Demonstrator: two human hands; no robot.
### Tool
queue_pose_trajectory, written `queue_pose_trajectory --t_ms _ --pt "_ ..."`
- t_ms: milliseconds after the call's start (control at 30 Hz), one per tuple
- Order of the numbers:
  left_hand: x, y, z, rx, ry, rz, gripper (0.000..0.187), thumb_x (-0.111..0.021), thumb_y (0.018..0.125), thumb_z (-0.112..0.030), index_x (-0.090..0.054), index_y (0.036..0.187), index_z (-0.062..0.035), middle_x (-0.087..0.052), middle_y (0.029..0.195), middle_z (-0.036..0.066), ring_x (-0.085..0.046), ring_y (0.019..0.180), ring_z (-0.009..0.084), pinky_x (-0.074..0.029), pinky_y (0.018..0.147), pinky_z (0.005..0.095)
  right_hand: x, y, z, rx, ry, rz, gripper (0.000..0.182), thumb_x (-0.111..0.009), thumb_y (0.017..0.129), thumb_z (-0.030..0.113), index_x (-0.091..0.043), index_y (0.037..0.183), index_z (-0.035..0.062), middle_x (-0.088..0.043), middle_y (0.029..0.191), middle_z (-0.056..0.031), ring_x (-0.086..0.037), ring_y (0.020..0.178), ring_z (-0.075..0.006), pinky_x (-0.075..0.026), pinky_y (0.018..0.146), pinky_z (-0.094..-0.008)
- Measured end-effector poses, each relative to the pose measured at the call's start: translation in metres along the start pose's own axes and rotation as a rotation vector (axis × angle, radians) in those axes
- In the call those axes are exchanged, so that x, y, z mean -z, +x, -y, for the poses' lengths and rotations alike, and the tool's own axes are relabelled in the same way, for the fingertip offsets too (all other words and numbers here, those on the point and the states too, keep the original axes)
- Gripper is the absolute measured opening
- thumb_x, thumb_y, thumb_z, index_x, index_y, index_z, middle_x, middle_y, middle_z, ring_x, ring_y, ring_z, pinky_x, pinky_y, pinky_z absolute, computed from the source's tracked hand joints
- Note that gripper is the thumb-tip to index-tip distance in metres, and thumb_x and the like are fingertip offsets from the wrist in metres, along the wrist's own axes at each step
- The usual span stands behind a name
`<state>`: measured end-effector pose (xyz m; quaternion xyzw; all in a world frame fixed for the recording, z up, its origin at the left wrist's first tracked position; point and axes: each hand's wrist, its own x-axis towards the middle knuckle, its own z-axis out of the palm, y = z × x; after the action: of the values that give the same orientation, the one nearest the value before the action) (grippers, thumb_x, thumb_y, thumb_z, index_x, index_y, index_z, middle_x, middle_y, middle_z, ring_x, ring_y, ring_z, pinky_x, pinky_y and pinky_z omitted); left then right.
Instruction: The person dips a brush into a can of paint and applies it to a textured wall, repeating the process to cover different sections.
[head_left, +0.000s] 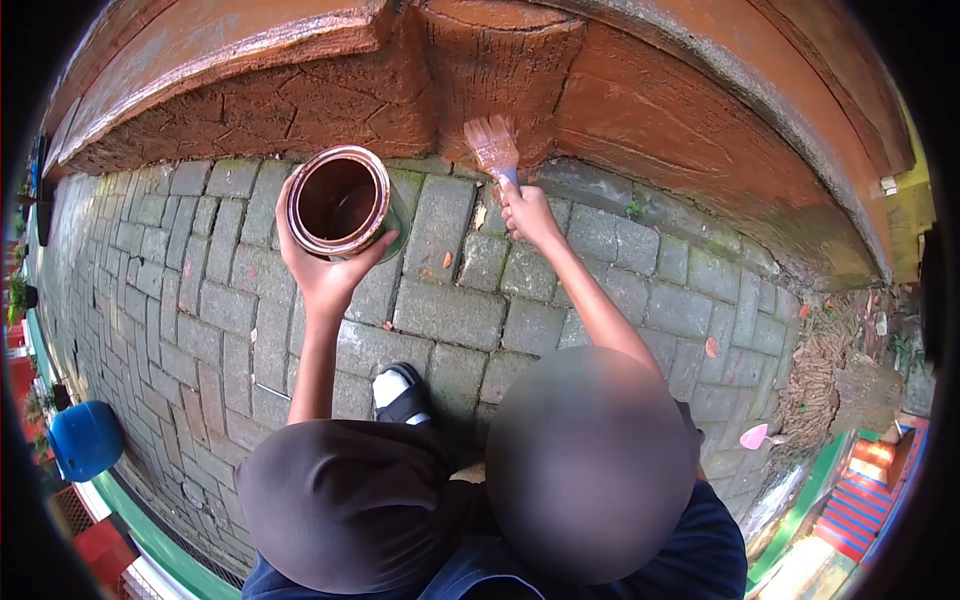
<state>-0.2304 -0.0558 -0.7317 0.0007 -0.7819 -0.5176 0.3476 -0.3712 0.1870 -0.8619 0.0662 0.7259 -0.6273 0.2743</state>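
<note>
My left hand (330,275) is wrapped round an open paint can (392,225), tilted so that the dark brown paint inside shows. Brown paint smears the can's rim. In my right hand (530,215) is a paintbrush (492,146), gripped by its handle, its wide bristles coated in reddish brown. The bristles overlap the foot of the brown wall (495,75), close to where it meets the paving. The can is to the left of the brush, over the paving stones.
Grey paving stones (450,312) cover the ground, with moss and a few fallen leaves. My sandalled foot (400,392) stands below the can. A blue barrel (86,441) is at far left; a pink object (754,436) lies at right, near tree roots (812,392).
</note>
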Motion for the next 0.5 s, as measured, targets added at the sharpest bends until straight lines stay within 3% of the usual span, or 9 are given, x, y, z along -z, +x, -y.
queue_pose_trajectory --t_ms 67,133,200,267,300,367,433,500 --pt "0.0 -0.001 0.006 0.012 0.005 0.004 0.105 -0.096 0.054 -0.017 -0.038 0.14 0.0019 -0.055 0.132 0.016 -0.057 0.122 0.0265 -0.046 0.107 0.0398 -0.006 -0.009 0.005 0.08 -0.096 0.006 0.048 -0.053 0.101 0.047 -0.053 0.075 0.0057 -0.05 0.059 0.0014 -0.047 0.045 -0.0082 -0.033 0.038 -0.0267" --pt "-0.002 0.0 0.007 0.008 0.014 0.004 0.105 -0.096 0.055 -0.017 -0.038 0.14 0.0022 -0.055 0.132 0.016 -0.057 0.122 0.0265 -0.045 0.108 0.0399 -0.01 0.007 0.015 0.398 -0.289 -0.044 0.05 -0.054 0.101 0.045 -0.055 0.074 0.0029 -0.054 0.057 -0.0019 -0.051 0.047 -0.0114 -0.039 0.042 -0.0307" --pt "-0.003 0.0 0.008 0.01 0.037 0.01 0.106 -0.096 0.054 -0.017 -0.038 0.14 0.0022 -0.054 0.132 0.016 -0.057 0.122 0.0264 -0.045 0.108 0.0399 -0.008 0.025 0.018 -0.004 -0.158 -0.028 0.056 -0.053 0.1 0.045 -0.059 0.07 -0.0013 -0.06 0.059 -0.0105 -0.06 0.054 -0.023 -0.047 0.06 -0.042" --pt "-0.004 0.0 0.007 0.025 0.015 0.01 0.106 -0.096 0.054 -0.017 -0.038 0.14 0.0021 -0.054 0.132 0.016 -0.057 0.122 0.0264 -0.045 0.108 0.0398 0.015 0.059 -0.022 0.142 -0.494 -0.102 0.056 -0.054 0.099 0.048 -0.064 0.077 -0.0024 -0.064 0.063 -0.0144 -0.063 0.057 -0.0297 -0.049 0.063 -0.045" --pt "-0.003 -0.001 0.007 0.025 0.018 0.011 0.106 -0.096 0.054 -0.017 -0.038 0.14 0.0021 -0.054 0.132 0.016 -0.057 0.122 0.0264 -0.045 0.108 0.0398 0.023 0.06 -0.039 0.064 -0.502 -0.125 0.056 -0.053 0.097 0.05 -0.07 0.086 -0.0018 -0.069 0.075 -0.0222 -0.068 0.071 -0.04 -0.052 0.072 -0.0485" --pt "-0.002 -0.002 0.009 0.013 0.017 -0.006 0.105 -0.096 0.054 -0.017 -0.038 0.14 0.002 -0.054 0.132 0.016 -0.057 0.122 0.0263 -0.045 0.108 0.0397 0.03 0.048 -0.072 0.139 -0.686 -0.326 0.06 -0.052 0.1 0.047 -0.063 0.069 -0.0029 -0.065 0.062 -0.0125 -0.063 0.055 -0.0262 -0.048 0.059 -0.0414" --pt "-0.001 -0.001 0.008 0.029 0.014 -0.022 0.105 -0.096 0.054 -0.016 -0.038 0.14 0.002 -0.054 0.132 0.016 -0.057 0.122 0.0262 -0.045 0.108 0.0396 0.063 0.049 -0.098 -0.026 -0.789 -0.316 0.063 -0.054 0.099 0.05 -0.066 0.073 -0.0062 -0.067 0.068 -0.0176 -0.066 0.062 -0.0314 -0.05 0.067 -0.0452" --pt "0.002 -0.003 0.007 0.048 0.011 -0.021 0.105 -0.096 0.054 -0.015 -0.038 0.14 0.002 -0.054 0.132 0.016 -0.056 0.122 0.0262 -0.046 0.108 0.0396 0.08 0.013 -0.064 -0.033 -0.869 -0.279 0.061 -0.055 0.097 0.05 -0.068 0.087 -0.0082 -0.068 0.084 -0.0269 -0.068 0.083 -0.0418 -0.051 0.077 -0.0501"
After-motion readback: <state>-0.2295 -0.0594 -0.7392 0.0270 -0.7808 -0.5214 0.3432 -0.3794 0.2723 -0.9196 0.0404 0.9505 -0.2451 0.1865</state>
